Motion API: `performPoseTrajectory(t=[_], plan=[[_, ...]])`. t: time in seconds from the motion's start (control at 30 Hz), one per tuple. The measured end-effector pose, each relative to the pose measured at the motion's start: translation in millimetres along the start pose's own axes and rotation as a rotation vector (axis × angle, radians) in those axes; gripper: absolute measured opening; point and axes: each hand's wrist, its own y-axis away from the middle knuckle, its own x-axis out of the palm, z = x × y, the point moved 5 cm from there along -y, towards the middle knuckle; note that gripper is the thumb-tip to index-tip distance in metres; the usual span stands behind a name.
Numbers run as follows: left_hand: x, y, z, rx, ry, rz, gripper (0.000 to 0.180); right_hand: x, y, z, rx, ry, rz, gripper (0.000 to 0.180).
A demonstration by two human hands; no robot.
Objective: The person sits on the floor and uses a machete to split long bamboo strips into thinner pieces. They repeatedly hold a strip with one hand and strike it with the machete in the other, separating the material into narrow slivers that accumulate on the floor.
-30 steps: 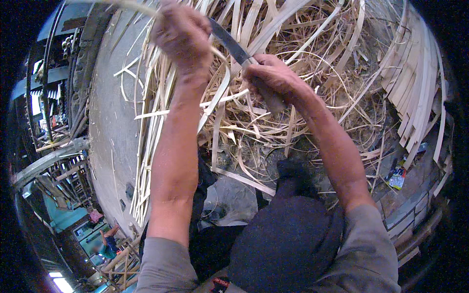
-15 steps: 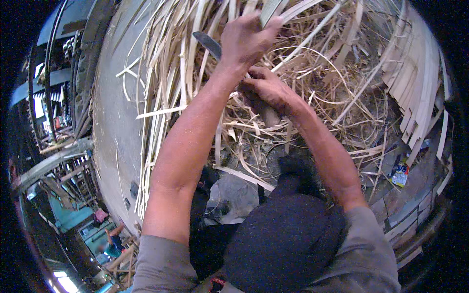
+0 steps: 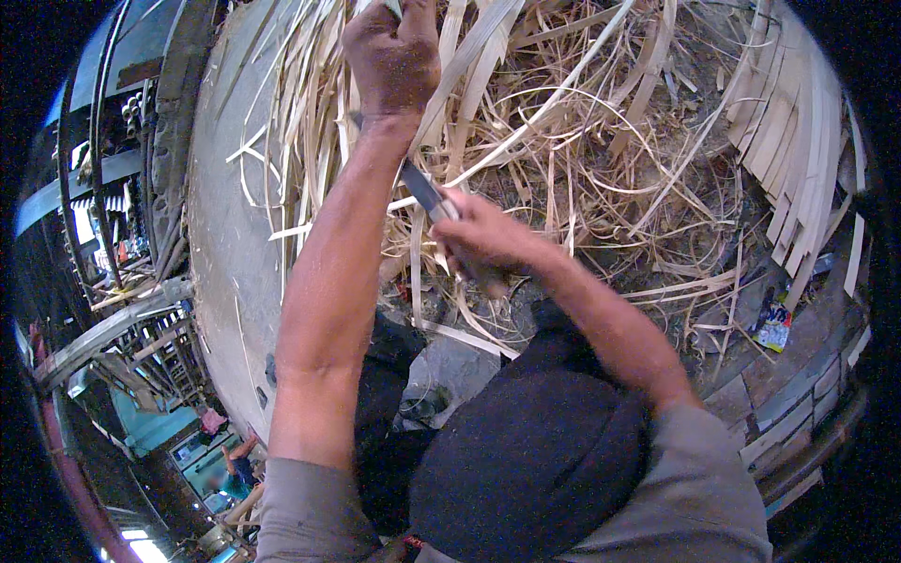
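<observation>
My left hand (image 3: 392, 58) is a closed fist at the top of the view, around a pale bamboo strip (image 3: 391, 8) that runs out past the upper edge. My right hand (image 3: 490, 235), lower and to the right, grips a knife (image 3: 424, 190) by its handle. The dark blade points up and left and passes beneath my left wrist, which hides part of it. A long pale strip (image 3: 469, 54) curves down beside my left wrist towards the blade. Under both hands lies a heap of thin shavings and strips (image 3: 572, 169).
Wide flat strips (image 3: 798, 141) lie stacked at the right, with a small colourful packet (image 3: 774, 328) near them. Grey floor (image 3: 225, 188) stretches along the left. My dark-clothed leg (image 3: 530, 460) fills the lower middle. Another person (image 3: 239, 469) is far off at the lower left.
My left hand has moved up and to the left. My right hand, with the knife, has come down and to the left, so the hands are farther apart and more blade shows.
</observation>
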Motion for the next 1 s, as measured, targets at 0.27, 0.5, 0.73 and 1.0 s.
performPoseTrajectory(t=[0.27, 0.5, 0.73, 1.0], plan=[[7.6, -2.8, -13.4, -0.076, 0.186, -0.019, 0.053, -4.9, 20.8, -21.0, -0.23, 0.253, -0.306, 0.033], [-2.6, -11.8, -13.2, 0.022, 0.14, -0.125, 0.059, -13.6, 42.7, 32.4, 0.07, 0.002, -0.193, 0.028], [-1.1, -11.0, -27.5, 0.055, 0.123, -0.249, 0.058, -17.9, 42.8, 43.2, -0.314, 0.239, -0.296, 0.031], [0.8, -19.4, -18.2, -0.052, 0.093, -0.138, 0.059, 2.4, 19.4, -62.6, -0.024, -0.08, -0.056, 0.029]])
